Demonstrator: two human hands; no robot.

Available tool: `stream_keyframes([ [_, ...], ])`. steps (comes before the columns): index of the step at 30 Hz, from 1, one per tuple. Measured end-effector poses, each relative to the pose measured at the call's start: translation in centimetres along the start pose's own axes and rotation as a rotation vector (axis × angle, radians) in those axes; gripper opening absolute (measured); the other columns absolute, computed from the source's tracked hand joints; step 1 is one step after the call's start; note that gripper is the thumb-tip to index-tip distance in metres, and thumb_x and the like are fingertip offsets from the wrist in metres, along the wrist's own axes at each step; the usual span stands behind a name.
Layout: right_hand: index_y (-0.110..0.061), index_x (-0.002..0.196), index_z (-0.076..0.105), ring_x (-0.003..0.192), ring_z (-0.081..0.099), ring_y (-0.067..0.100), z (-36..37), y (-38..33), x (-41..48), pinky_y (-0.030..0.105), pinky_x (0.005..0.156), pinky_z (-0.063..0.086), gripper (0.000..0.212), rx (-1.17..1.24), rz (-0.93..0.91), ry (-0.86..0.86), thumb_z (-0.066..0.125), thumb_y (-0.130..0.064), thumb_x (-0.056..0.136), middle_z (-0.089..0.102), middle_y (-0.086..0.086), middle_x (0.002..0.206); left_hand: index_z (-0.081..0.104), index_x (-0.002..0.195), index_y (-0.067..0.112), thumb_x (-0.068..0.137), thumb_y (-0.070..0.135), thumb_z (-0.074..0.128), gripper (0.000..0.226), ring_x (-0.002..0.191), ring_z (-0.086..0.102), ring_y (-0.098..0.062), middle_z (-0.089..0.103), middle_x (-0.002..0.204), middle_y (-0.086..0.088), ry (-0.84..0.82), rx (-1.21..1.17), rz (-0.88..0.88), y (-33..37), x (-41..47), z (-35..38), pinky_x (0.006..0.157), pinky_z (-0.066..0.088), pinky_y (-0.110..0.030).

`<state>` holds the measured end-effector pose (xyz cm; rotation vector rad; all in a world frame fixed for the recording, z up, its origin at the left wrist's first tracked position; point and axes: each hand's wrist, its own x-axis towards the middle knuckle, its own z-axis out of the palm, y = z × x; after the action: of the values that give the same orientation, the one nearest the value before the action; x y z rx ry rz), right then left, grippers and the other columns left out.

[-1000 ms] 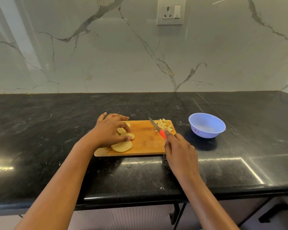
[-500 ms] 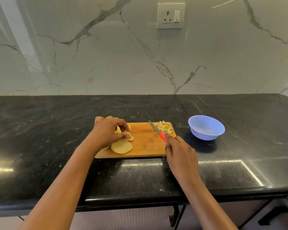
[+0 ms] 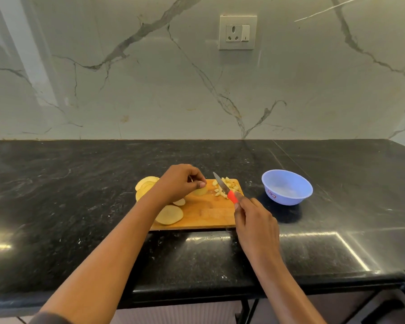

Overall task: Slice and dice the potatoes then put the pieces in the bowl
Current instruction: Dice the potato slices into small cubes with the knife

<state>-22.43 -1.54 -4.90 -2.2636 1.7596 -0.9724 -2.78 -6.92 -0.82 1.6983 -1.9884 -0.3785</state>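
Head view: left hand point(image 3: 178, 183) pinches slice point(image 3: 200, 192), right hand point(image 3: 255, 220) grips knife point(image 3: 225, 188); bowl point(image 3: 292, 199) label point(image 3: 272, 195) unreadable.

A home kitchen: a black stone tabletop point(image 3: 80, 206) meets a marble-veined backsplash point(image 3: 126, 90) with a wall socket point(image 3: 237, 32), and cabinet fronts point(image 3: 173, 314) show below.

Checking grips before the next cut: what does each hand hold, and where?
The left hand pinches a potato slice by its edge; the right hand grips the knife by its red handle.
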Motion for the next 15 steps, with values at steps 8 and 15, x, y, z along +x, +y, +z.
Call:
stream_keyframes([
  [8,-0.029,0.139,0.046,0.067,0.047,0.009,0.1,-0.1,0.0,0.018,0.050,0.028,0.040,-0.017,-0.013,0.008,0.045,-0.025,0.099,0.046,-0.009,0.081,0.064,0.110,0.031,0.094,0.047,0.050,0.026,0.097,0.057,-0.009,0.065,0.104,0.010,0.009,0.436,-0.097,-1.2,0.8,0.7,0.096,0.030,-0.035],
  [15,-0.027,0.139,0.047,0.066,0.048,0.010,0.1,-0.1,-0.1,0.015,0.048,0.027,0.041,-0.015,-0.046,-0.003,0.045,-0.025,0.098,0.047,-0.008,0.080,0.056,0.125,0.041,0.089,0.044,0.060,0.036,0.122,0.041,-0.009,0.055,0.130,0.016,-0.207,0.309,0.059,-2.4,-0.8,-0.5,0.101,0.026,-0.037],
])
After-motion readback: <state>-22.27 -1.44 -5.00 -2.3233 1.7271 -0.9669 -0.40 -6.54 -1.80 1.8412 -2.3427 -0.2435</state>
